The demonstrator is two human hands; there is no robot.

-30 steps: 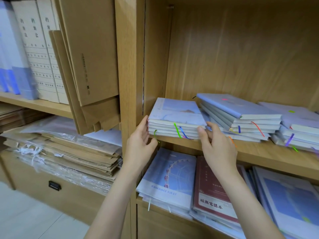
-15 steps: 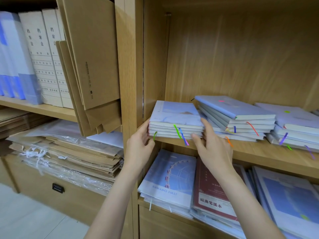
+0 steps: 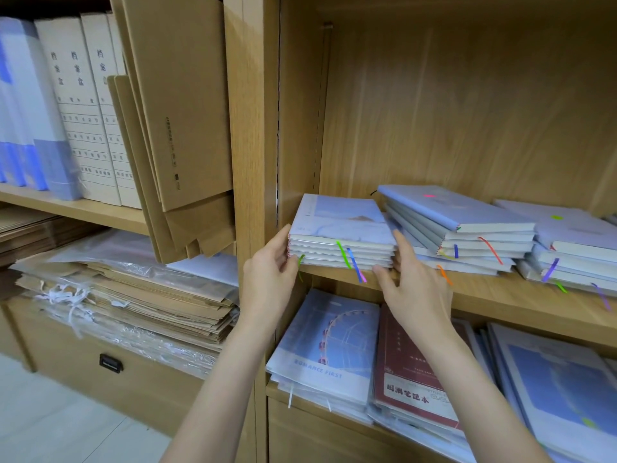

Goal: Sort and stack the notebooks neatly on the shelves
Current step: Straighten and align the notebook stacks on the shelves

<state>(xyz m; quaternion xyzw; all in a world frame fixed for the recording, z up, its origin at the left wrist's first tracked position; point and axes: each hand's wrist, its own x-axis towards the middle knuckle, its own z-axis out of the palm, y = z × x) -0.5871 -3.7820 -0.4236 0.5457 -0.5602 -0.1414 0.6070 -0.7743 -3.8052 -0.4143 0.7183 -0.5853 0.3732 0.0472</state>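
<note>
Blue notebook stack [image 3: 340, 228] at the nine-o'clock end of the shelf [image 3: 500, 295], now flanked: left hand [image 3: 270, 275] curled round its nine-o'clock corner, right hand [image 3: 414, 285] with straight fingers [image 3: 402, 245] newly slid along its three-o'clock side, squaring probably nearly done.

Now right hand [image 3: 417, 292] seemingly along side of notebook stack [image 3: 340, 225].
</note>
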